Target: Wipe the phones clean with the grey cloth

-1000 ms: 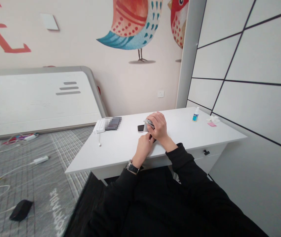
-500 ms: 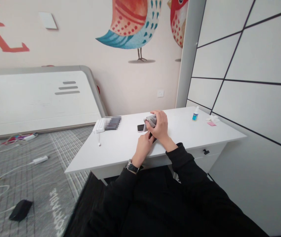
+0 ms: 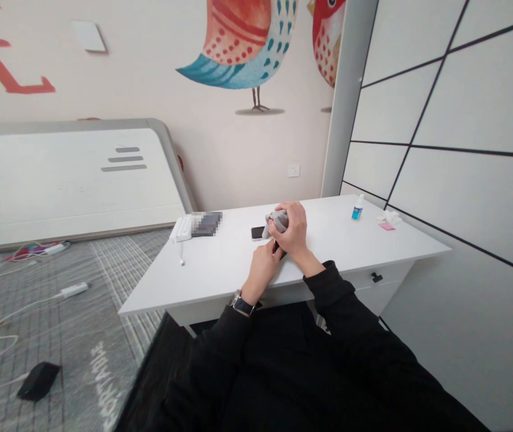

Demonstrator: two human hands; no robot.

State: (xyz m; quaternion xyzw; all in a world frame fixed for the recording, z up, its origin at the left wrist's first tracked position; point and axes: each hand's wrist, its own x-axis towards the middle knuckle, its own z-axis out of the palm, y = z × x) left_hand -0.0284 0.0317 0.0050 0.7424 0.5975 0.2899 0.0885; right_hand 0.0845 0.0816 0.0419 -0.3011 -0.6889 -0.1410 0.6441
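I have a long, white, smooth-topped bench [image 3: 220, 264] ahead of me, and I take the two grips near its middle as my clock centre. At nine o'clock, well apart from them, lies a flat dark rectangle [image 3: 207, 224] blurred into blocks. The right grip [image 3: 295, 228] has its fingers curled round a bunched light-grey cloth [image 3: 278, 221], which sits at one o'clock from the left grip [image 3: 263, 263]. I judge that cloth light, limp and hard to damage; a loose handful taken from its side should do. A white bottle with a blue label [image 3: 357, 210] stands upright just past two o'clock, and a dark-screened phone with a pale edge [image 3: 257, 233] lies flat at nine, near the cloth. Smallest is a slim black object [image 3: 276, 246], mostly covered, pinched in the left grip's fingertips between the two grips; I cannot tell what it is. I expect it to be stiff, light and perhaps slippery, so I would hold it by its near end, pressing gently.
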